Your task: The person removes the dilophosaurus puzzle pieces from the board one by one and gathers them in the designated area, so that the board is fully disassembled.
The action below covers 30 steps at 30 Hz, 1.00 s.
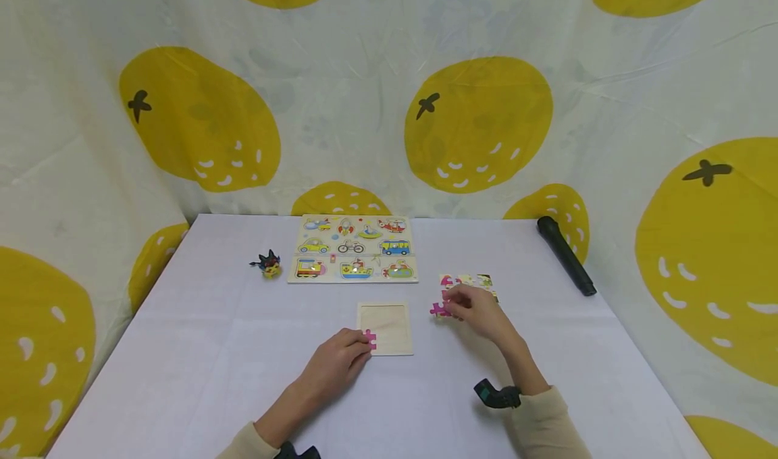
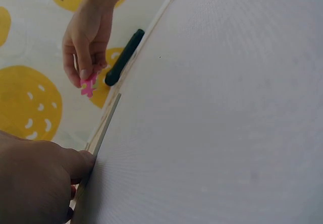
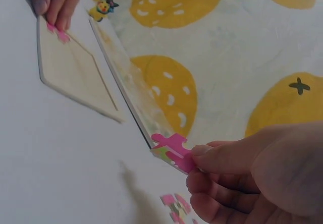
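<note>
A square wooden puzzle tray [image 1: 394, 329] lies flat on the white table. My left hand [image 1: 340, 356] holds its near left corner, thumb at the outer edge and fingertips over the rim. Partly covered by those fingers, a pink jigsaw piece [image 1: 372, 341] sits in that corner of the tray. To the right of the tray, my right hand [image 1: 480, 312] pinches another pink jigsaw piece [image 3: 174, 146] between thumb and fingers, raised above the table; this piece has a light green patch. Loose pieces [image 1: 467, 280], pink, green and pale, lie beneath and behind the right hand, which hides some of them.
Behind the tray lies a vehicle picture puzzle board [image 1: 354, 250]. A small dark-and-yellow figurine [image 1: 268, 264] stands at the back left. At the far right is a black cylinder-like object [image 1: 566, 256]. A fruit-print cloth [image 1: 365, 108] hangs behind the table.
</note>
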Available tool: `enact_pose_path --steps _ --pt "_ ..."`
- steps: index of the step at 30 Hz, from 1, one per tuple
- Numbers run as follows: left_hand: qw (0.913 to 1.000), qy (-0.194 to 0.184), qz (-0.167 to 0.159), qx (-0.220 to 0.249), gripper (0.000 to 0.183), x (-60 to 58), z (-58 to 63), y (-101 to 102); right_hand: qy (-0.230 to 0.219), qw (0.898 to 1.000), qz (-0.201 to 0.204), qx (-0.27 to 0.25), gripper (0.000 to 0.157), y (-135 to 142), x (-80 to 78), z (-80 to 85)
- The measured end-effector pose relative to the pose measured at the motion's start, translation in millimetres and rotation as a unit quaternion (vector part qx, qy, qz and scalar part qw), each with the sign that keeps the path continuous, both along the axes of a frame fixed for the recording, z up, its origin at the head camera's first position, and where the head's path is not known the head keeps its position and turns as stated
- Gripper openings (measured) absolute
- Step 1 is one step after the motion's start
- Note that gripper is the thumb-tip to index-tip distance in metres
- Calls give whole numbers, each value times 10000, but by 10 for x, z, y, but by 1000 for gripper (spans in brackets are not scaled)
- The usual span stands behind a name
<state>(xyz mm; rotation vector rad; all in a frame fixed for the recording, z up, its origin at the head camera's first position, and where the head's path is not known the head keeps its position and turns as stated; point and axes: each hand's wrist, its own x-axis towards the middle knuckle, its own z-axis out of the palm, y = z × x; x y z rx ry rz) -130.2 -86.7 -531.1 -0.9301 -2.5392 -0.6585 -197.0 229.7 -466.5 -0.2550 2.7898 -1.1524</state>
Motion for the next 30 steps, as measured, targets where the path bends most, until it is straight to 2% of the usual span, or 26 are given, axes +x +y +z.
enact_pose_path --steps 10,16,22,30 --pt "10000 -59 14 53 16 10 8 3 1 9994 -343 -31 19 357 -3 -62" --pt "9999 -39 36 99 15 8 6 6 -73 9982 -588 57 23 515 -5 -117" --pt "9999 -16 24 112 15 6 6 6 -229 9958 -877 114 30 631 -15 -178" --pt "9999 -48 28 133 15 3 -1 5 -369 9928 -1076 380 26 682 -18 -254"
